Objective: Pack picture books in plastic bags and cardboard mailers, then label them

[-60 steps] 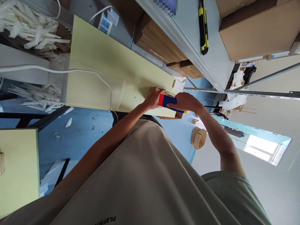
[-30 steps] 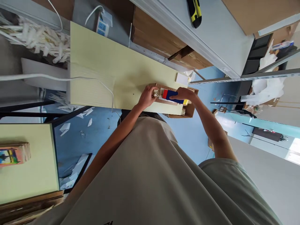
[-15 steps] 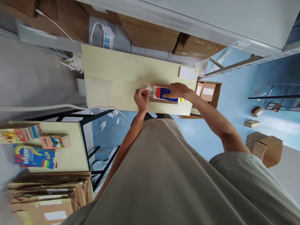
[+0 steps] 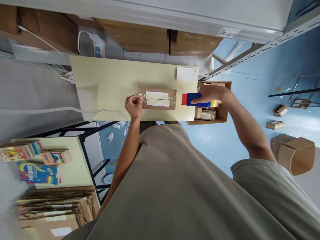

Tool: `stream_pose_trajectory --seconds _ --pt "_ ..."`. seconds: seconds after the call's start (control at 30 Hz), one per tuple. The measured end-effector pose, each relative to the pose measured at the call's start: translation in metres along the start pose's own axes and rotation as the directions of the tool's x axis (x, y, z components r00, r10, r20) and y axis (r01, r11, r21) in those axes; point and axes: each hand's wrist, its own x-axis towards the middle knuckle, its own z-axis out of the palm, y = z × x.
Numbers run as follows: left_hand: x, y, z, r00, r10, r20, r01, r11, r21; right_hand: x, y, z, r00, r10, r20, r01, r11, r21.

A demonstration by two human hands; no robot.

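Observation:
A small brown cardboard box (image 4: 172,104) with white labels lies on the pale yellow table, and shiny clear tape (image 4: 140,96) covers its left end. My left hand (image 4: 133,106) is at that end, its fingers closed on the tape. Off the box's right end, my right hand (image 4: 212,94) grips a blue and red tape dispenser (image 4: 192,99) with a yellow part at its back. The dispenser hangs level, past the table's right edge and above an open carton. Whether tape stretches between dispenser and box I cannot tell.
The table (image 4: 112,73) also carries a white card (image 4: 185,74). An open carton (image 4: 223,113) with small boxes stands against its right edge. A grey shelf (image 4: 175,20) overhangs the back. At lower left are books (image 4: 38,171) and stacked flat cardboard (image 4: 50,216).
My right hand has moved the tape dispenser rightward from over the box to beyond the table edge, uncovering the labels. My left hand stays at the box's left end. The view has shifted.

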Motion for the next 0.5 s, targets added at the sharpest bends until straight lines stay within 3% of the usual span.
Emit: stream_pose_trajectory --seconds 0.2,0.5 --pt "0.003 0.000 -0.001 0.999 -0.041 0.016 0.040 0.999 0.027 0.031 -0.019 0.027 0.998 0.033 -0.057 -0.032 0.999 0.019" --pt "0.004 0.008 -0.002 0.997 -0.072 0.017 0.072 0.997 0.030 0.043 -0.050 0.074 0.972 0.071 -0.222 -0.072 0.997 0.006"
